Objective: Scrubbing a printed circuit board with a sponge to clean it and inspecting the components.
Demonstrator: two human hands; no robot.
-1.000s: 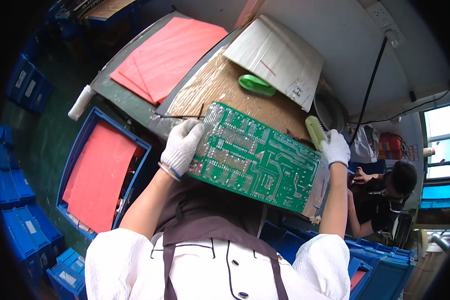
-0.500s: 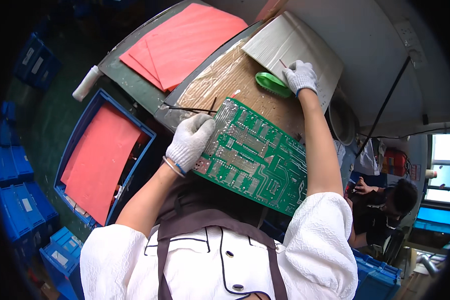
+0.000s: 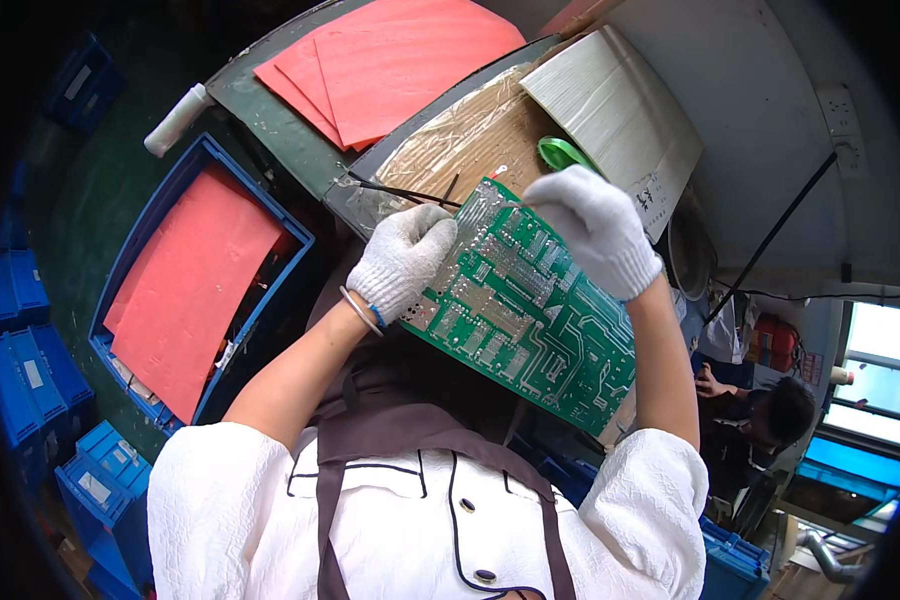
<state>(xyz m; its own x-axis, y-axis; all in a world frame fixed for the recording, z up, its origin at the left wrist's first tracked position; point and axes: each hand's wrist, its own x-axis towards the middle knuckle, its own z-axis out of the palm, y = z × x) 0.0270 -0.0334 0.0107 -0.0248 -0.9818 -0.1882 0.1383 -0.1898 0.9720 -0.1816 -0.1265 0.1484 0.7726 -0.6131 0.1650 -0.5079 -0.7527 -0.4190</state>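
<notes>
My left hand, in a white knit glove, grips the left edge of a green circuit board with the thumb on top. The board lies tilted in front of my apron, its face of solder points and silvery tracks turned up. Over its upper edge is my right hand, also gloved, its fingers curled down toward the board. Whatever those fingers hold, if anything, is hidden. Just beyond the right hand, a green oval plastic piece, possibly a brush, is partly covered by the glove.
A brown cardboard sheet covers the bench, with a pale board on its right. Red sheets lie at the far left; more fill a blue crate. Blue bins stand on the floor. Another person sits at right.
My right hand has come back from the pale board to over the circuit board. The thin reddish stick seen at its fingers no longer shows. My left hand keeps its grip.
</notes>
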